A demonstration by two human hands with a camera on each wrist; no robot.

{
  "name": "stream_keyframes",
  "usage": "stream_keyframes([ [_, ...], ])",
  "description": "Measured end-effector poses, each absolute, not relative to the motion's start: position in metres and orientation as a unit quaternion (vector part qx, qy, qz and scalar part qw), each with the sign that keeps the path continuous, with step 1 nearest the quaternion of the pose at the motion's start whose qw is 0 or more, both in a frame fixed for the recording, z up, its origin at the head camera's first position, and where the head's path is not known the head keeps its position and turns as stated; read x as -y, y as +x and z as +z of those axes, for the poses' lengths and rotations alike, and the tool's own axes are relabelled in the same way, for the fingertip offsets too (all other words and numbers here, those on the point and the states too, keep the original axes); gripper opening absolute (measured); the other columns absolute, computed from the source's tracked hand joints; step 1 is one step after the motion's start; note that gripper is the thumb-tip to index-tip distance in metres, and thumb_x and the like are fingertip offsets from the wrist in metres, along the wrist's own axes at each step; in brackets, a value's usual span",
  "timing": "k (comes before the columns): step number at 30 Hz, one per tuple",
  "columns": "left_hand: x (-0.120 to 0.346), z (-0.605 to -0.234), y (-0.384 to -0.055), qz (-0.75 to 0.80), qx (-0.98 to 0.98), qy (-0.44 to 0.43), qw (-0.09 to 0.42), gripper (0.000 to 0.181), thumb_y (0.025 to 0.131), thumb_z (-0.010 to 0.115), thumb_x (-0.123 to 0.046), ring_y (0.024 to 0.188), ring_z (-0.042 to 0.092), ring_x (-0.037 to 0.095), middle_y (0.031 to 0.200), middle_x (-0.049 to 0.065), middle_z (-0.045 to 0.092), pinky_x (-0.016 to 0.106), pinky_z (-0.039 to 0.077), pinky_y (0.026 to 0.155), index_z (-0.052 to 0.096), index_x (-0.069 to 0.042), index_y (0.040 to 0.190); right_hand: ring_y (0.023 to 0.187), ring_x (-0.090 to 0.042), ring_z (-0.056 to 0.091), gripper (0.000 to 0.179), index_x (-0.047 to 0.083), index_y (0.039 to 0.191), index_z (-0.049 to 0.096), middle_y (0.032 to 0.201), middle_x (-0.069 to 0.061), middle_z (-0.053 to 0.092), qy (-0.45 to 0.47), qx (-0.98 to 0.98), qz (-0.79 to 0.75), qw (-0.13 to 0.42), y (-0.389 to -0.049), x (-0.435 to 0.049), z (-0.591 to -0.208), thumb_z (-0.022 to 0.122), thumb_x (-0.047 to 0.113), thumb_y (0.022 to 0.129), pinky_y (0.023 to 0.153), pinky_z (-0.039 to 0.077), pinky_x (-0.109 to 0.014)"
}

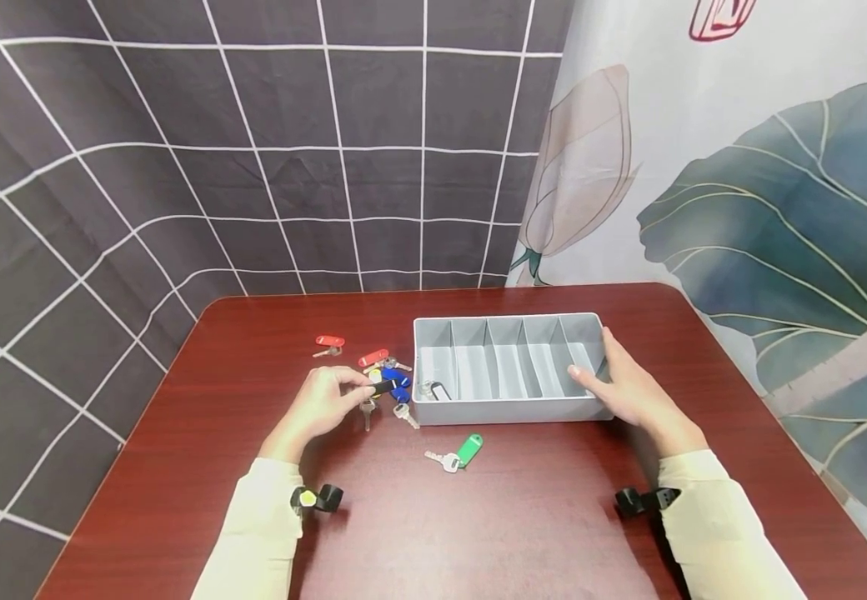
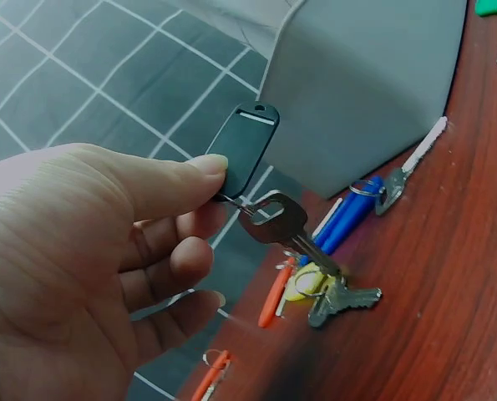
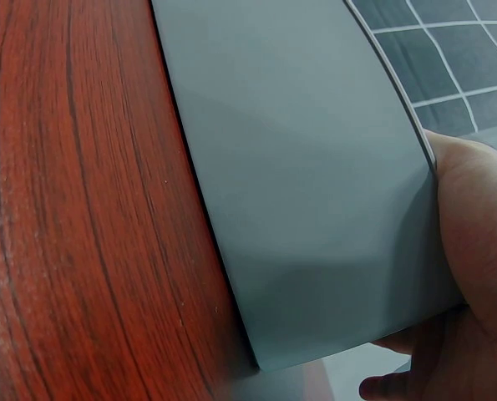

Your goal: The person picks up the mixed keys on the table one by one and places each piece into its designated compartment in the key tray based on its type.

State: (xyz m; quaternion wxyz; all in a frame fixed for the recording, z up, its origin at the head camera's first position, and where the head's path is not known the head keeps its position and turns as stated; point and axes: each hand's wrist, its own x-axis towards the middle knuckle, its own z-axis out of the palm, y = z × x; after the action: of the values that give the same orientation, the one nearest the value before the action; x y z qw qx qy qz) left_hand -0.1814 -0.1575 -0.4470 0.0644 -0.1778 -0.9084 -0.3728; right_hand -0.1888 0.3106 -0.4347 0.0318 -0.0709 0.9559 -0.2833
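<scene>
Between thumb and fingers my left hand (image 1: pixel 323 402) pinches a black key tag (image 2: pixel 253 150), and its key (image 2: pixel 275 219) dangles from the ring in the left wrist view. Below it on the table lie blue key tags (image 1: pixel 398 382), a yellow key tag (image 2: pixel 303 286) and a red key tag (image 1: pixel 373 357), with keys. My right hand (image 1: pixel 634 392) grips the right end of a grey divided tray (image 1: pixel 512 412), thumb over the rim and fingers along the outer side. Another black key tag (image 1: pixel 439 392) with its key sits in the tray's leftmost compartment.
A green key tag (image 1: pixel 470 449) with a key lies in front of the tray. Farther back on the left is another red key tag (image 1: pixel 330 341). The reddish-brown table (image 1: pixel 523 517) meets a dark gridded curtain (image 1: pixel 373 183) behind it.
</scene>
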Motion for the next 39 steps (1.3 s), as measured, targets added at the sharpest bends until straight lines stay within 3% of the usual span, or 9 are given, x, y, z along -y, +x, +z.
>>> stream_keyframes([
  [16,0.153,-0.435,-0.179,-0.367,0.908,-0.171,0.105,0.011,0.084,0.075,-0.018,0.071,0.061,0.013,0.082,-0.002,0.072,0.034,0.049,0.067,0.076,-0.010,0.092,0.143,-0.041,0.013,0.103,0.006,0.152,-0.008,0.159,-0.021,0.002,-0.068,-0.955,-0.288,0.032,-0.188,-0.312,-0.436,0.053,0.061,0.090,0.109,0.017,-0.060],
  [39,0.151,-0.432,-0.177,-0.379,0.908,-0.154,0.092,0.012,0.086,0.072,-0.017,0.068,0.060,0.012,0.080,-0.003,0.071,0.033,0.048,0.065,0.074,-0.011,0.096,0.143,-0.041,0.012,0.105,0.007,0.152,-0.009,0.159,-0.021,0.002,-0.071,-0.954,-0.288,0.030,-0.191,-0.312,-0.437,0.053,0.062,0.089,0.109,0.017,-0.061],
])
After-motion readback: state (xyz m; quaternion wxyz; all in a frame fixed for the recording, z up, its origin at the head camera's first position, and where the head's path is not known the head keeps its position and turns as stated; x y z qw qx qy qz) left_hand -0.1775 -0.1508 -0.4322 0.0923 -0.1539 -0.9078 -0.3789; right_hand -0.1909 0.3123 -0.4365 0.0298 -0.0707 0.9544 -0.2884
